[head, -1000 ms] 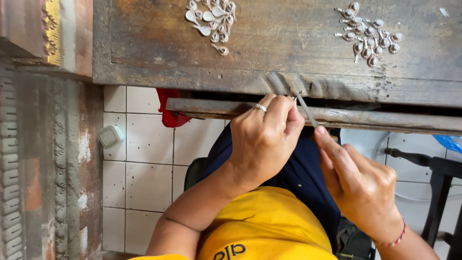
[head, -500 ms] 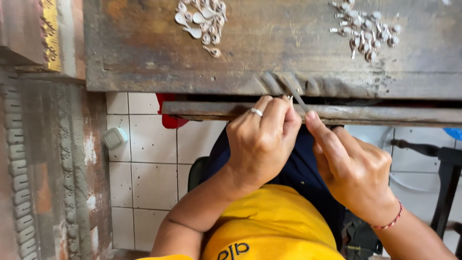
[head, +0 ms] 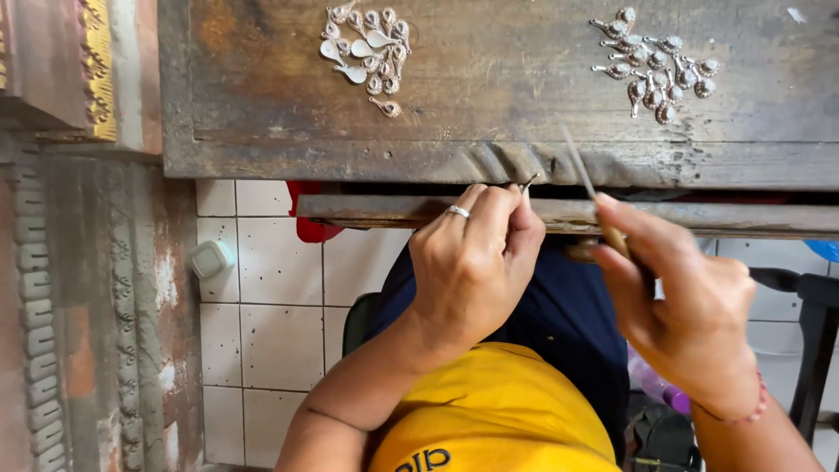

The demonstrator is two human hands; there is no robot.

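At the far left stand carved frames (head: 52, 350), one gilded, beside a white tiled floor (head: 262, 323) with a small white block (head: 211, 259) lying on it. The worn wooden counter (head: 524, 70) fills the top of the view; near its left part lies a heap of small silver pieces (head: 365, 48), well back from the near edge. Under that edge runs a wooden rail (head: 376, 208), with a red cloth (head: 306, 227) showing below it. The left hand (head: 476, 267), a ring (head: 458, 211) on one finger, rests against the rail at the near edge, its grip pinched together on a tiny silver piece (head: 529, 182) that just shows above the fingertips, against the notched, worn spot of the counter edge. Just to the right, the right hand (head: 690, 306) has its grip clamped on a thin file (head: 584, 179) with a wooden handle; the file slants up over the counter edge, its tip apart from the small piece. A second heap of silver pieces (head: 655, 65) lies toward the counter's right part, behind the file. The person's yellow shirt (head: 498, 411) and dark apron (head: 559, 306) lie below the hands, and a dark chair (head: 813, 297) stands at the far right.
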